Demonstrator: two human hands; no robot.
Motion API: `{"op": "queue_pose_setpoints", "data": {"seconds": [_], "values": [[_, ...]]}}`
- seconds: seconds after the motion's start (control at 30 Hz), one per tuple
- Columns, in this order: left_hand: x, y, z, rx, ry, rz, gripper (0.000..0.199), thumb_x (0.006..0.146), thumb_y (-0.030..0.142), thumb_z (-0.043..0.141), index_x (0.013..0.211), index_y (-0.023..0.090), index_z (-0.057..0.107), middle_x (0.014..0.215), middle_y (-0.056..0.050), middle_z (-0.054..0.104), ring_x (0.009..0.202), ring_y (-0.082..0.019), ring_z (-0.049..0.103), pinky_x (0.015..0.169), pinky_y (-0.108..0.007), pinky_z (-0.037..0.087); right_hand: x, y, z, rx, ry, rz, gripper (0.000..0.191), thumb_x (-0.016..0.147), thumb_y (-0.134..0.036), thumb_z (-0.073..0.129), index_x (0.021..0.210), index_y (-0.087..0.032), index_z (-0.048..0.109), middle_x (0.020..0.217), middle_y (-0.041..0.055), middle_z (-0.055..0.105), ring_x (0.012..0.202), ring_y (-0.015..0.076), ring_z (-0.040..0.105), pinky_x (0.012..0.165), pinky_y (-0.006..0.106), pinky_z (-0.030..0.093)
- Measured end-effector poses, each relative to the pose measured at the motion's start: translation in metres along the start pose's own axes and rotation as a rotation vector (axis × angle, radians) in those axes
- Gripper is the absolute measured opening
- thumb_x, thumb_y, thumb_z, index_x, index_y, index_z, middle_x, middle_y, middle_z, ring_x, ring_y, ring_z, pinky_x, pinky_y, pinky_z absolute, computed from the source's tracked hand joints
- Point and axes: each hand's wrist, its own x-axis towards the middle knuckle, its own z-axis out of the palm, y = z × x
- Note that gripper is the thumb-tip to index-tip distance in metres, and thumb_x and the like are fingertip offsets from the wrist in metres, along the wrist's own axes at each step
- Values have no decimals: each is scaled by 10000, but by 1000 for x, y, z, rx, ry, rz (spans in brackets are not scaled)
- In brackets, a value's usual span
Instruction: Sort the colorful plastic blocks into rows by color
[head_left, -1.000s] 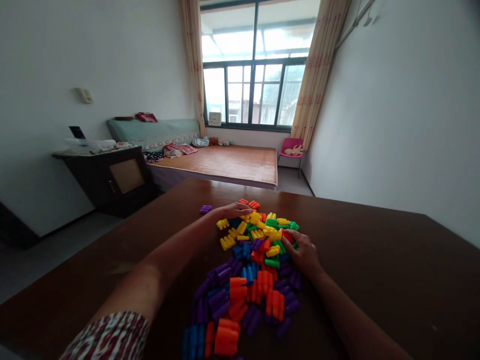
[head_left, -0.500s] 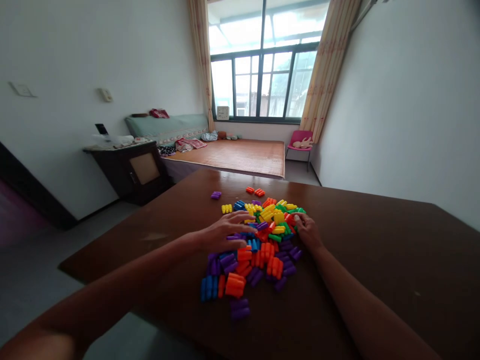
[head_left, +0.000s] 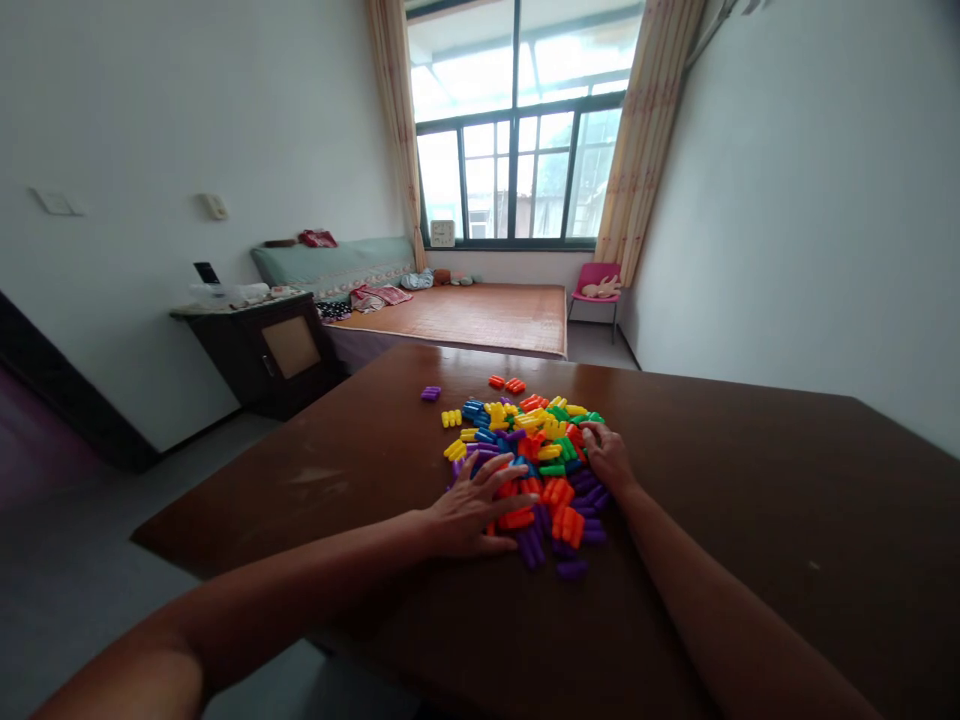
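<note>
A heap of colourful plastic building blocks (head_left: pixel 553 450) in yellow, green, blue, orange and purple lies on the brown table (head_left: pixel 720 480). My left hand (head_left: pixel 480 505) is spread over the heap's near left side, palm down, touching orange and purple blocks and covering some of them. At the heap's right edge, my right hand (head_left: pixel 609 455) rests with its fingers loosely bent against red and green blocks; no block is seen gripped in it. One purple block (head_left: pixel 430 394) and two orange blocks (head_left: pixel 507 384) lie apart at the far side.
Beyond the table stands a bed (head_left: pixel 465 315) with cloths on it. A dark cabinet (head_left: pixel 289 350) is to the left, and a pink chair (head_left: pixel 596 285) by the window holds a doll. The table's left edge runs close to my left forearm.
My left hand has come down and nearer, onto the heap. The blue, orange and purple blocks at the near left have been swept into the pile. My right hand stays at its edge.
</note>
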Motion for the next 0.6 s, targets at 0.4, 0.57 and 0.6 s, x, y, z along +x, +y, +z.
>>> {"op": "queue_pose_setpoints", "data": {"seconds": [0.4,0.57,0.6], "values": [[144,-66,13,21,377,-355,466,924,396,446,1380,302,443,1457,-70,420,1359,-262,320,1138,-518,139,6,-7,-2,393,80,132,531,871,-566,363,1029,-150,653,1006,105,693,894,221,633,792,342,505],[132,-125,-17,25,410,-582,506,904,505,431,1353,278,479,1450,-88,431,1347,-291,333,1125,-500,197,11,-43,-34,107,-120,-142,455,830,-547,488,1058,-210,690,1114,88,669,1092,256,568,968,410,431],[119,-139,-24,46,399,-640,517,906,521,414,1352,269,484,1459,-88,420,1359,-294,315,1129,-488,194,8,-52,-43,57,-254,-220,442,809,-548,534,1078,-236,694,1167,77,653,1150,262,537,1004,417,405]]}}
